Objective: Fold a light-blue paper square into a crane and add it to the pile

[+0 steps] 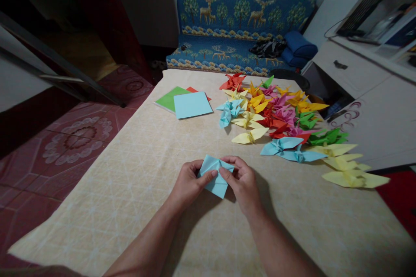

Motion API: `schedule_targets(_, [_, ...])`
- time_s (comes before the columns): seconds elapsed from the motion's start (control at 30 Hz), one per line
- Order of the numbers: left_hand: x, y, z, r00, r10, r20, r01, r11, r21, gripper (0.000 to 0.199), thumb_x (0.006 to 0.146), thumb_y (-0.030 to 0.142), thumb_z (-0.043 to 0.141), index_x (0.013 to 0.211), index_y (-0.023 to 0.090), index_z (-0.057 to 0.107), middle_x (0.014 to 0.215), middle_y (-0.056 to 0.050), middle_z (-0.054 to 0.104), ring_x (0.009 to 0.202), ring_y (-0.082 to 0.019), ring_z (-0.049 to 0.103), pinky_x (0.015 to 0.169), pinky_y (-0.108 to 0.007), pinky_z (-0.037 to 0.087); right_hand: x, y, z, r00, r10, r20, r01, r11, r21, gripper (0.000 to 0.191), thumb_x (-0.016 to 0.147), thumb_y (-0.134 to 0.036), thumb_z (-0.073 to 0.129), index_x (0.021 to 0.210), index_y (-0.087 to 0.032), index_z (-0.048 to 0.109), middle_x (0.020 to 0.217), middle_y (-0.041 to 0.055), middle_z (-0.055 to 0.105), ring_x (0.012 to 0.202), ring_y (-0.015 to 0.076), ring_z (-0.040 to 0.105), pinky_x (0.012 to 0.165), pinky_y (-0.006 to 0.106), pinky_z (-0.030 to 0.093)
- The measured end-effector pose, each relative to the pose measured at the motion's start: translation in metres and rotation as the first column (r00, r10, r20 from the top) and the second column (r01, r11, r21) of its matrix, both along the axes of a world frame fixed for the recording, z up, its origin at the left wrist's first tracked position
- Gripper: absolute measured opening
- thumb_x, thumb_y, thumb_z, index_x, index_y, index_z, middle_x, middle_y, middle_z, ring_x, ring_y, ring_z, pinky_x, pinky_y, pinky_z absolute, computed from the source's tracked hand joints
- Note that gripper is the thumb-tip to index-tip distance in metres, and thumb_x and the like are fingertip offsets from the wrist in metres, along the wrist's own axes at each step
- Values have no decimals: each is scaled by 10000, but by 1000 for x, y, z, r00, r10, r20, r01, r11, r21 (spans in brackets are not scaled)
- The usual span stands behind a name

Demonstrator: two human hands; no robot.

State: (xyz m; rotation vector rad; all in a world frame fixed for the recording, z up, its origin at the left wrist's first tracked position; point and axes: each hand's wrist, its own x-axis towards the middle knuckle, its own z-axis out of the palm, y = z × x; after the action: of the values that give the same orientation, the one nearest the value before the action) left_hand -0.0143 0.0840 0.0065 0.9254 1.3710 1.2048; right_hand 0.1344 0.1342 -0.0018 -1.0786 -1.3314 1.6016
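A light blue sheet of origami paper (218, 187), partly folded with creases across it, is held just above the table between both hands. My left hand (191, 180) grips its left side, thumb on top and fingers underneath. On the right side, my right hand (242, 177) pinches it the same way, with its thumb near the middle crease. The two thumbs lie close together on the paper. The fingers beneath are partly hidden by it.
Flat square paper in light blue (193, 104), green (172, 98) and red lies at the table's far left. Many folded paper cranes (273, 112) in several colours cover the far right. The cloth-covered table (130, 190) stands before a blue patterned sofa (224, 47); a white cabinet (364, 91) is at right.
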Motion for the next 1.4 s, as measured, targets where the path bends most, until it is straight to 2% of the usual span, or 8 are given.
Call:
schedule_targets(0.13, [0,1,-2,998,-39,-45,40,999,4,367,752,450,741,745,86,692,647,-21,573,598,-109,475,560,-222,364,1,-1,0,999,-18,35,17,999,29,237,722,-381,755,733,-168,652,572,-31,570,511,106,487,472,209,379])
schedule_targets(0.27, [0,0,-1,1000,-9,16,9,1000,-4,369,758,458,737,782,92,702,650,-15,563,597,-101,457,553,-214,339,1,0,-3,994,-106,25,106,994,-5,260,730,-412,754,775,-166,680,586,-24,585,529,117,490,491,222,393])
schedule_targets(0.4, [-1,-2,0,992,28,123,-24,999,-33,377,798,473,696,831,99,719,608,1,527,552,-81,408,518,-205,288,3,3,-9,993,-104,-57,102,994,-34,261,786,-429,714,795,-169,700,665,-3,632,611,132,537,574,235,436])
schedule_targets(0.67, [-7,0,-7,950,156,269,-145,988,-62,336,783,453,718,774,117,709,662,-39,621,596,-122,522,580,-237,392,3,4,-7,980,130,-149,-145,985,-92,199,751,-338,731,867,-178,717,738,14,689,658,150,604,618,248,489])
schedule_targets(0.83, [-5,-1,-2,971,118,208,-107,992,-62,366,768,479,722,729,116,704,600,-24,590,549,-114,484,540,-234,364,4,5,2,983,163,-86,-169,983,-66,182,702,-316,742,824,-186,707,708,-1,666,643,147,584,584,233,471])
schedule_targets(1.07, [-6,0,2,986,158,-46,-156,986,54,371,800,470,684,726,108,714,623,-17,569,591,-118,456,549,-238,337,5,1,11,978,174,-118,-186,977,-106,432,745,-557,680,990,-201,690,798,36,683,678,182,615,597,272,503])
schedule_targets(1.2, [-7,-1,1,984,117,-131,-107,991,85,366,832,451,649,701,113,698,602,-6,528,585,-115,425,539,-239,316,4,1,8,979,190,-79,-194,980,-52,366,719,-486,736,945,-203,678,771,17,667,674,173,609,603,265,485])
schedule_targets(1.4, [-9,1,-3,983,137,-119,-129,989,67,349,808,449,673,736,112,728,611,-25,586,584,-126,469,543,-240,345,7,3,4,968,214,-132,-227,969,-94,279,745,-389,710,932,-182,697,781,23,687,688,175,626,643,282,499])
